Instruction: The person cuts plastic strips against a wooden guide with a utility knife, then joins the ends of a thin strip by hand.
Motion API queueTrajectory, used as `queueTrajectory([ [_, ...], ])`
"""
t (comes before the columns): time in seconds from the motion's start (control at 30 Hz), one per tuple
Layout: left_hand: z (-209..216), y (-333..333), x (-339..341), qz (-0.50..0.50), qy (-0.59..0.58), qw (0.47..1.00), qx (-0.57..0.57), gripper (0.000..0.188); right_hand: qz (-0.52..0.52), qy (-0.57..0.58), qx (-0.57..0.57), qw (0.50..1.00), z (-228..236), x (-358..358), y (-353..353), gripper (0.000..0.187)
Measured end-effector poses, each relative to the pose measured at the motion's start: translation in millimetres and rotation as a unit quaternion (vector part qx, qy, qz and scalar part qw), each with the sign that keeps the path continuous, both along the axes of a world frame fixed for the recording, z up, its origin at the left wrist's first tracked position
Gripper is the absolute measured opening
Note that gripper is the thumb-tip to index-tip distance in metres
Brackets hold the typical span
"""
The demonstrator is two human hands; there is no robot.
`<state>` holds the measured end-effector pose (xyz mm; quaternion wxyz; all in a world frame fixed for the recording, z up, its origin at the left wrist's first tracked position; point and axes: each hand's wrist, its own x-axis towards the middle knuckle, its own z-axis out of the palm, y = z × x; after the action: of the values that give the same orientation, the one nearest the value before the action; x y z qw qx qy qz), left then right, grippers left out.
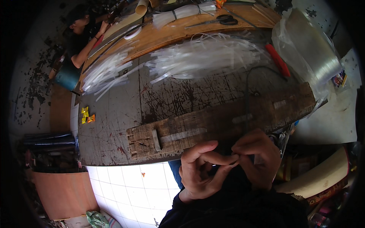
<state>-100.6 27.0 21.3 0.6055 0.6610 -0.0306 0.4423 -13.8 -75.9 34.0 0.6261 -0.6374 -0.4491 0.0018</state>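
My left hand point(203, 167) and my right hand point(257, 155) meet fingertip to fingertip, low in front of me at the table's near edge. Both pinch with thumb and fingers. Whatever lies between the fingertips is too small or hidden to make out. Just beyond them a long worn wooden board point(182, 137) lies along the edge of the scratched dark table point(114, 121). A small upright peg point(156, 140) stands near the board's left end. Across the board's right half runs a thin dark cord point(247, 87).
Clear plastic strips point(209, 57) lie in a large heap, with a smaller bunch point(108, 72) to the left. Scissors point(224, 19) rest on the wooden plank behind. A red-handled tool point(277, 60) and a large clear plastic roll point(313, 45) are at right. Another person point(81, 38) works at far left.
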Motion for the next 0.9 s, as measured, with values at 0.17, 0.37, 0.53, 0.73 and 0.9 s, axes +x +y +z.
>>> queueTrajectory([
  [0.17,-4,-1,-5,0.105,-0.042,0.992,-0.059,0.05,0.044,0.019,-0.086,0.995,5,3,-6,0.018],
  [0.37,-9,32,-24,0.307,-0.077,0.946,-0.065,0.02,0.12,0.0,-0.22,0.968,-5,33,-34,0.014],
  [0.53,-57,2,-24,0.339,-0.123,0.931,0.05,0.02,0.187,-0.02,-0.3,0.935,-9,51,-62,0.01],
  [0.73,-229,14,-9,-0.029,0.358,0.801,0.479,0.027,0.232,-0.006,-0.513,0.827,-88,46,-75,0.011],
  [0.9,-255,20,-4,-0.017,0.429,0.762,0.485,0.027,0.158,0.055,-0.564,0.809,-92,38,-92,0.012],
])
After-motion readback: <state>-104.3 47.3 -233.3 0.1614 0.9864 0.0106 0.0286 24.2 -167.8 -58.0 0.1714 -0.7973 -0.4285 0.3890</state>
